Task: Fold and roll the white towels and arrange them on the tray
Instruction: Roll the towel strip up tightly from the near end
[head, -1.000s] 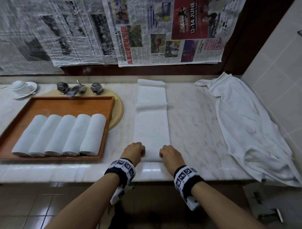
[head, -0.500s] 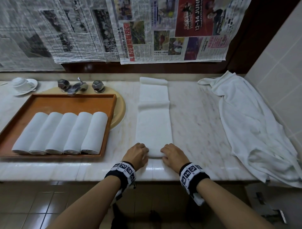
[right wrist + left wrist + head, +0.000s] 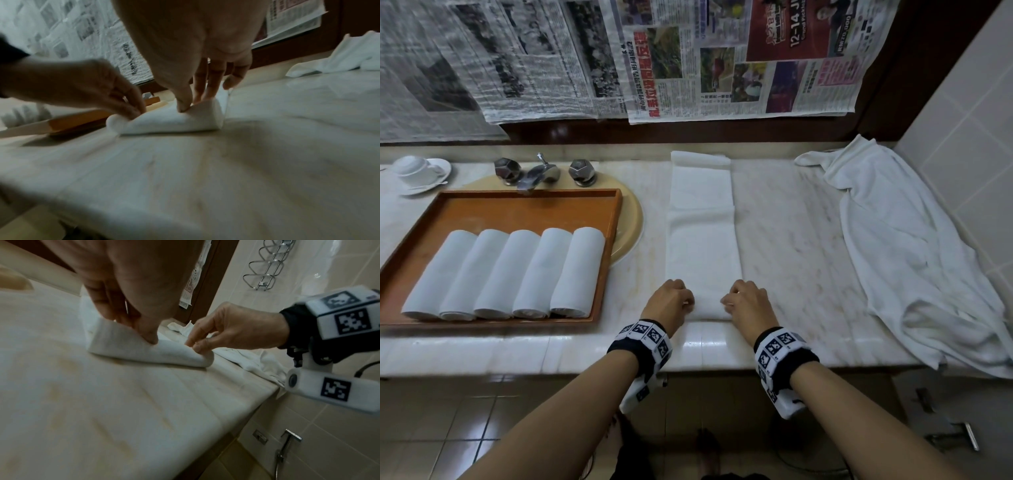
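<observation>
A white towel (image 3: 702, 226), folded into a long narrow strip, lies on the marble counter (image 3: 787, 240) and runs from the back wall toward me. Its near end is curled over into a small roll (image 3: 144, 350) (image 3: 170, 120). My left hand (image 3: 671, 303) pinches the roll's left end and my right hand (image 3: 746, 303) pinches its right end, thumbs and fingertips curled round the fold. Several rolled white towels (image 3: 506, 274) lie side by side in the orange tray (image 3: 517, 209) at the left.
A loose white towel (image 3: 914, 260) sprawls over the counter's right end, against the tiled wall. Behind the tray are a tap (image 3: 541, 173) and a cup on a saucer (image 3: 417, 171). Newspaper (image 3: 688, 58) covers the wall behind. The counter's front edge is just under my wrists.
Both hands have moved slightly away from me, curling the towel's near end over into the start of a roll. The strip's flat length has shortened a little.
</observation>
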A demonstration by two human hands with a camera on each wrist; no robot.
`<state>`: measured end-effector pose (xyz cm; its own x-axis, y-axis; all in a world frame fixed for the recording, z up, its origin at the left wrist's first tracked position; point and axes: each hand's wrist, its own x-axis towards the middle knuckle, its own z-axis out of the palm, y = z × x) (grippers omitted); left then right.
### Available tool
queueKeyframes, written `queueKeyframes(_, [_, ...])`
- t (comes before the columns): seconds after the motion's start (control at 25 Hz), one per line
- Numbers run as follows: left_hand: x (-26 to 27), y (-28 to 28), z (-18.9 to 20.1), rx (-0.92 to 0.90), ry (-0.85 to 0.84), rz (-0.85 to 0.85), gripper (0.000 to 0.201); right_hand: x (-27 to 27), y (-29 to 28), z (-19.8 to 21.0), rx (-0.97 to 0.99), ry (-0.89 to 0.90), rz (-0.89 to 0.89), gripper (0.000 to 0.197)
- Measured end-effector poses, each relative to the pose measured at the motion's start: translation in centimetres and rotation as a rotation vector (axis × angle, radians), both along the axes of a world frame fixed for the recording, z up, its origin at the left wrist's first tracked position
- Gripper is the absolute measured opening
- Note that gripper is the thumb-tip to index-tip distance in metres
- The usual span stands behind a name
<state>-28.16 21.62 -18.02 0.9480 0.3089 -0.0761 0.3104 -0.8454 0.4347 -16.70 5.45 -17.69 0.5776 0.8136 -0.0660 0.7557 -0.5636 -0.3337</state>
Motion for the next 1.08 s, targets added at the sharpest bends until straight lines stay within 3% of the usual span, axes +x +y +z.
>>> queueKeyframes(0.16, [0.0,-1.5,-0.4,0.055,-0.040,0.002,0.017,-2.3,-0.2,-0.7,0.156,-0.073,0.099,0.025])
queueKeyframes(0.28, [-0.7,-2.1,-0.9,0.071,-0.085,0.003,0.014,-2.4,-0.3,-0.7,0.135,-0.033,0.132,0.037])
queueKeyframes(0.4, [-0.3,-1.9,-1.2,0.085,-0.074,-0.013,0.018,-1.3,0.2,-1.2,0.119,-0.063,0.161,0.035])
queueKeyframes(0.6, [0.0,-1.9,-1.3,0.167,-0.048,-0.093,0.025,0.1,0.3,-0.7,-0.024,-0.041,0.221,0.037])
queueKeyframes(0.76, [-1.3,-1.8,-2.4,0.110,-0.081,-0.119,0.032,0.0,0.6,-0.2,-0.168,0.050,0.238,0.033])
queueKeyframes(0.92, [-1.3,-2.3,-2.5,0.050,-0.067,-0.055,0.023,-3.1,-0.1,-0.9,0.036,-0.156,0.120,0.034])
queueKeyframes(1.08, [-0.4,-2.1,-1.8,0.076,-0.084,-0.025,0.012,-4.6,-0.7,-2.7,0.081,-0.247,0.232,0.049])
